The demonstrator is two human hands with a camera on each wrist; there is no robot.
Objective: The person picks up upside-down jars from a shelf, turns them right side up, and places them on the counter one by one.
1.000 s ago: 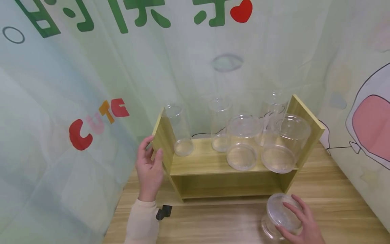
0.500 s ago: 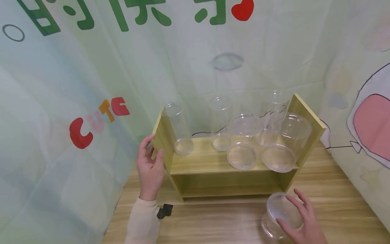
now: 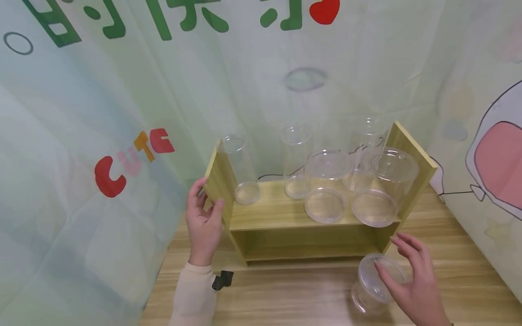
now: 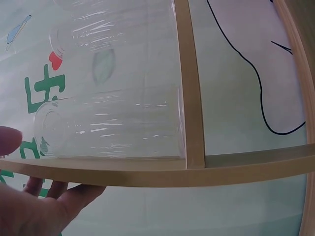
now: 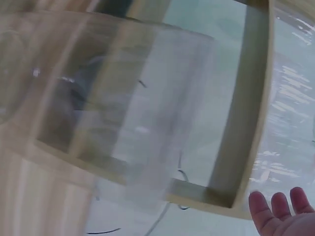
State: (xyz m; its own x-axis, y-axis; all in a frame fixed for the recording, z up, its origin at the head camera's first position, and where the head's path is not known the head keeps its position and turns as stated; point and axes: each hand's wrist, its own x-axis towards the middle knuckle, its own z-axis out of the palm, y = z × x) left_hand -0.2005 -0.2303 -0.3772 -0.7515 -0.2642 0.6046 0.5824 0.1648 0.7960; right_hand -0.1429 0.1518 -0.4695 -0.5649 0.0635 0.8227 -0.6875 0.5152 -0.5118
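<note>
A wooden shelf (image 3: 281, 213) stands on the table with several clear plastic jars on its top board. My left hand (image 3: 208, 203) pinches the shelf's left side panel (image 3: 219, 181), thumb in front and fingers behind. The left wrist view shows that hand (image 4: 29, 206) under the panel edge (image 4: 147, 169), with a tall jar (image 4: 108, 123) beyond it. A lidded clear jar (image 3: 373, 283) stands on the table in front of the shelf's right end. My right hand (image 3: 403, 265) is beside it with fingers spread, the thumb at the lid. Its straight fingertips (image 5: 278, 209) show past the blurred jar (image 5: 123, 98).
A printed green curtain (image 3: 122, 113) hangs close behind and to the left of the shelf, and another cloth (image 3: 489, 158) hangs at the right. Wooden tabletop (image 3: 285, 294) lies in front. A small black clip (image 3: 222, 280) sits at my left cuff.
My right hand's fingers have lifted from the jar's lid and spread, shifting slightly right toward the shelf's corner. My left hand keeps its hold on the side panel.
</note>
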